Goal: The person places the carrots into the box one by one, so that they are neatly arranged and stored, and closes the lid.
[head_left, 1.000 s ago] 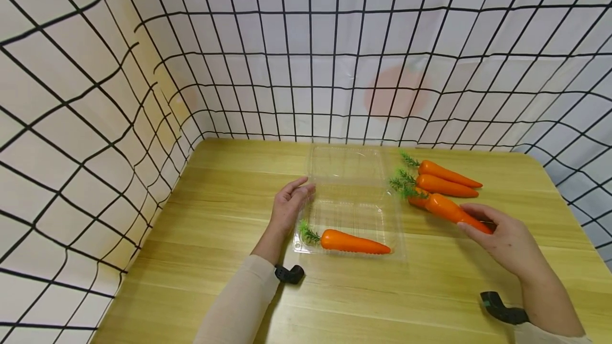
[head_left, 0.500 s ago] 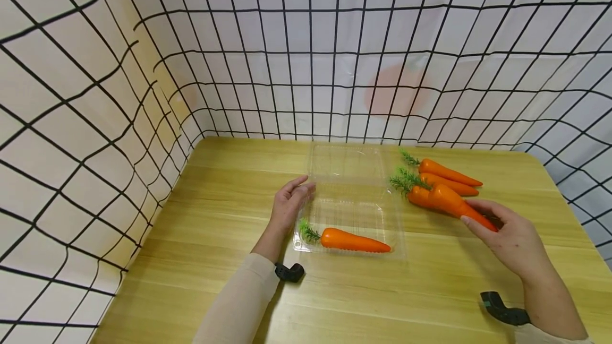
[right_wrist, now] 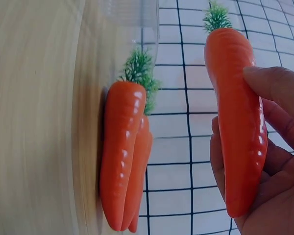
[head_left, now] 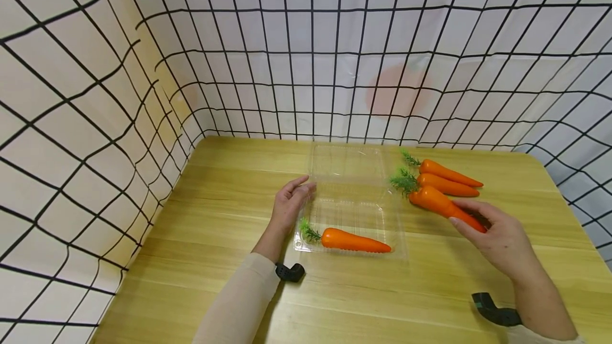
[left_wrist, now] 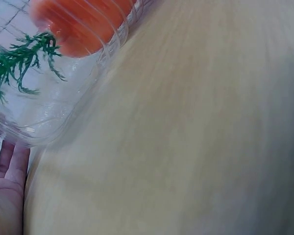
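My right hand (head_left: 499, 235) grips an orange toy carrot (head_left: 432, 199) by its narrow end. In the right wrist view the held carrot (right_wrist: 235, 112) is off the table, thumb on one side and fingers around the other. In the head view it overlaps another carrot (head_left: 415, 198); two more carrots (head_left: 451, 172) lie just behind. At the left edge of an open clear plastic clamshell box (head_left: 344, 208) is my left hand (head_left: 288, 204), its fingers extended and touching the box side. A carrot (head_left: 354, 240) with green leaves lies along the front of the box.
The clamshell's lid (head_left: 348, 161) lies folded back toward the wall. A black wire grid (head_left: 334, 68) over white sheeting closes off the back and sides of the wooden table (head_left: 354, 301). A black wrist camera (head_left: 290, 273) sticks out beside the left forearm.
My right hand and its carrot shifted slightly right, then moved back left and stand a little left of where they were. The left hand, the box and its carrot have not moved.
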A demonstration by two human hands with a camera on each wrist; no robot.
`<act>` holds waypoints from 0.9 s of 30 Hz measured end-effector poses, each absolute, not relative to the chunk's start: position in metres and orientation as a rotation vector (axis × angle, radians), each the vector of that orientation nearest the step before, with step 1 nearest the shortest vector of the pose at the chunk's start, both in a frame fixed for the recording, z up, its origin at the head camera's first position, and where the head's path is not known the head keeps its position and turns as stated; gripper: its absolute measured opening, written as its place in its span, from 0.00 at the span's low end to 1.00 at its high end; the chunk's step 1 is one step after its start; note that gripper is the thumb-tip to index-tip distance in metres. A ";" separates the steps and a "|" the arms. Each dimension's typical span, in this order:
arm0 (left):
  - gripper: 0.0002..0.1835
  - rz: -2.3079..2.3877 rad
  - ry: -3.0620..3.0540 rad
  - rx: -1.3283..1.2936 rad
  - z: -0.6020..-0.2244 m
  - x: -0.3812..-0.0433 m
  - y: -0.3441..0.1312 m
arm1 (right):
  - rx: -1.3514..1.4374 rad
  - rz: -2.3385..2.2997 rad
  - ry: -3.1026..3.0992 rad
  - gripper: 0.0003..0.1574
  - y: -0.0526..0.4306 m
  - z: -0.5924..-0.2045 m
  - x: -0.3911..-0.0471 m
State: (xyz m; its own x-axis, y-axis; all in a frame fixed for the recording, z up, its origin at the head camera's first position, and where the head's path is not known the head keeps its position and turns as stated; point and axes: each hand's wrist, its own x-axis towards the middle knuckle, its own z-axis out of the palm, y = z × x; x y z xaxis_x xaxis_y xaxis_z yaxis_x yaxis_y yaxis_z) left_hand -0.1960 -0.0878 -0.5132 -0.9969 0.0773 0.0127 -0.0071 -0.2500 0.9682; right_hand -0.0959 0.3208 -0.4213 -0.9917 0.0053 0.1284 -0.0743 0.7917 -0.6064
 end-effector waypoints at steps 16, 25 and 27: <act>0.23 2.451 1.879 0.095 -0.514 -0.196 -0.088 | 0.189 1.001 -2.791 0.23 0.298 -0.419 -0.099; 0.23 2.433 1.910 0.110 -0.516 -0.196 -0.089 | 0.306 1.040 -2.770 0.21 0.277 -0.418 -0.100; 0.23 2.432 1.911 0.114 -0.516 -0.197 -0.089 | 0.325 1.038 -2.776 0.21 0.273 -0.419 -0.100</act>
State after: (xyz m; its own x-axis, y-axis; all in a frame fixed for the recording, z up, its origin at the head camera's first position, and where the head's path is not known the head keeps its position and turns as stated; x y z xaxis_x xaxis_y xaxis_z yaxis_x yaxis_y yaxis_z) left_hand -0.1966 -0.0886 -0.5159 -0.9962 0.0816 0.0296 0.0094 -0.2370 0.9715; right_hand -0.1003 0.2725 -0.4191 -0.9636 -0.1459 0.2238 -0.2570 0.7356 -0.6268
